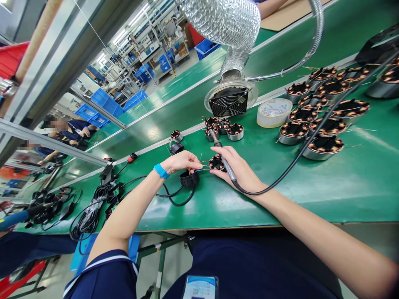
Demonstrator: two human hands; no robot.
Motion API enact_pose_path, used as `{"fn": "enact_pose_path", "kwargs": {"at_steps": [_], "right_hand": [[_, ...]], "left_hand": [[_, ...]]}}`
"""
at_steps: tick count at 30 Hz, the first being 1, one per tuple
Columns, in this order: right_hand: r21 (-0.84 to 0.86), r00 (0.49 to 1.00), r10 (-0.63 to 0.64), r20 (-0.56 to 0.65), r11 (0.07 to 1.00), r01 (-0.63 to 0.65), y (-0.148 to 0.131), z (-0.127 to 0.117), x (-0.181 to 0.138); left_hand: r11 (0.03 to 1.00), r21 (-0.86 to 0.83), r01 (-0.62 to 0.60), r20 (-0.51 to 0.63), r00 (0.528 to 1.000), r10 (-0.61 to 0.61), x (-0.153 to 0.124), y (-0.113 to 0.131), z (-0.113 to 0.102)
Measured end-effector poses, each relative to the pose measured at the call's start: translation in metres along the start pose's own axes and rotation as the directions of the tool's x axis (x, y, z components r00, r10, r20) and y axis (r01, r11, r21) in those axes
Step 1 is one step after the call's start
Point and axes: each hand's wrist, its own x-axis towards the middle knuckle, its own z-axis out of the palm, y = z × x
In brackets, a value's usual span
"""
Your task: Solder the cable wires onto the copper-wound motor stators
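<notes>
My left hand (183,161) is closed in a pinch on thin wire leads (202,167) that run to a small copper-wound stator (217,163) lying on the green table mat (343,187). A blue wrist strap (161,170) is on that wrist. A black round part (189,178) with a black cable sits just below the left hand. My right hand (238,168) grips a soldering iron (222,158) like a pen, its tip pointing up and away past the stator; its black cord (311,137) trails off to the right.
A fume extractor fan (229,101) on a silver duct (230,25) stands behind. Three stators (222,126) lie near it, a solder reel (274,112) and several larger stators (324,124) to the right. Coiled cables (90,211) lie left. Other people work at far left (67,131).
</notes>
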Motion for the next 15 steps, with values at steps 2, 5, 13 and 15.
{"fn": "enact_pose_path", "kwargs": {"at_steps": [2,5,13,15], "right_hand": [[0.005,1.0,-0.003,0.003,1.0,0.003,0.0,0.0,0.0],[0.009,1.0,-0.009,0.005,1.0,0.009,0.0,-0.001,0.0],[0.007,1.0,-0.015,0.001,1.0,0.015,0.001,0.0,0.0],[0.007,1.0,-0.015,-0.003,1.0,0.015,0.001,0.0,0.0]], "left_hand": [[1.0,0.005,-0.012,0.08,0.997,0.011,-0.001,0.002,-0.003],[1.0,-0.017,-0.016,0.154,0.988,0.018,-0.002,0.004,-0.007],[0.997,-0.08,0.008,0.119,0.993,0.002,-0.004,0.009,0.001],[0.999,-0.032,0.005,0.094,0.996,-0.002,-0.005,0.013,0.007]]}}
